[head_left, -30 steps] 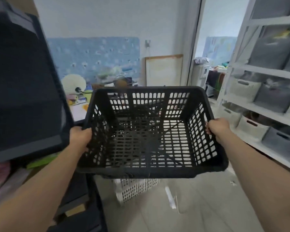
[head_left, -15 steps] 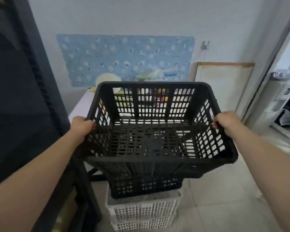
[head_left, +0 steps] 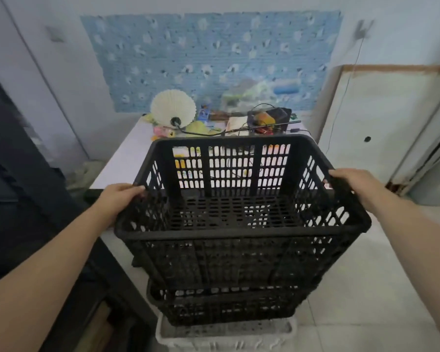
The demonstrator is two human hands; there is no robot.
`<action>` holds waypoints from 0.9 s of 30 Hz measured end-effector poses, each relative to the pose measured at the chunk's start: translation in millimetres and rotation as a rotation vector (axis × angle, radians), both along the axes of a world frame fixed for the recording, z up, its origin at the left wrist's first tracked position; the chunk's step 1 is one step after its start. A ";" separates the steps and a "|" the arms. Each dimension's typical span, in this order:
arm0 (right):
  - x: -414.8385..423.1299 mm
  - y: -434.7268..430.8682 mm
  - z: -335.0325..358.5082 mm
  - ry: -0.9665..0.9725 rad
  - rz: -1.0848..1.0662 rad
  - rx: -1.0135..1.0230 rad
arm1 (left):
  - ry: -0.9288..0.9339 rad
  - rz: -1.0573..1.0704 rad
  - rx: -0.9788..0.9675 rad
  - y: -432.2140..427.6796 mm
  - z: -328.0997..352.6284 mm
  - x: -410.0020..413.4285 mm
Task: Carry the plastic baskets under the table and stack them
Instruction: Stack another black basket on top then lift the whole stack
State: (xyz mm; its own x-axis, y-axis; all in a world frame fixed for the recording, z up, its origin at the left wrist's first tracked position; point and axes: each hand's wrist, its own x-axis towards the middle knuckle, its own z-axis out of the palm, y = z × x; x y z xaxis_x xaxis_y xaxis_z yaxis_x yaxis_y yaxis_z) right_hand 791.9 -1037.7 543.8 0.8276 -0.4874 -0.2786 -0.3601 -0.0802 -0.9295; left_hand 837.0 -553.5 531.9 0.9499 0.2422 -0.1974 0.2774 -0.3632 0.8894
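I hold a black slatted plastic basket (head_left: 239, 232) in front of me, empty and tilted slightly toward me. My left hand (head_left: 120, 196) grips its left rim and my right hand (head_left: 351, 181) grips its right rim. Directly under it sits another black basket (head_left: 229, 308), which rests on a white basket (head_left: 224, 336) on the floor. The held basket hangs just above that stack; whether they touch I cannot tell. Behind it stands a white table (head_left: 120, 161).
The table carries a white round fan (head_left: 173, 105), cables and small clutter. A dark rack (head_left: 23, 212) rises close on my left. A white board (head_left: 381, 118) leans against the wall at right. Pale floor tiles (head_left: 381, 288) lie to the right of the stack.
My view swung left and down toward the table. The held basket came lower and closer over the stacked baskets. Both hands kept their grip on the rims.
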 end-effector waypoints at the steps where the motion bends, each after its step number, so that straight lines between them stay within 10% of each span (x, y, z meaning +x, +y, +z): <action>1: -1.9 -8.3 -4.2 0.012 -0.033 0.051 | -0.011 0.076 -0.079 6.9 -6.0 1.3; 7: -56.1 -41.0 -93.3 0.186 -0.114 0.038 | 0.268 0.231 -0.170 37.4 -96.4 -42.3; 13: -111.7 15.9 -199.2 0.341 0.084 0.018 | 0.244 -0.078 -0.110 -29.1 -178.5 -122.0; 18: -122.3 32.9 -259.2 0.071 0.175 -0.153 | 0.153 -0.136 0.267 -24.2 -217.6 -137.4; 27: -131.1 30.7 -284.5 -0.082 0.282 -0.094 | 0.022 -0.067 0.169 -32.8 -248.8 -145.7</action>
State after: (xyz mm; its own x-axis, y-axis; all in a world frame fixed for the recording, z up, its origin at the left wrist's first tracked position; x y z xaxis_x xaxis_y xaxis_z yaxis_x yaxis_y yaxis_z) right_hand 660.8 -1007.0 259.3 0.9519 -0.2552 -0.1697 -0.2352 -0.2532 -0.9384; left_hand 691.3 -586.3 283.1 0.9609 0.2100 -0.1804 0.2666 -0.5255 0.8080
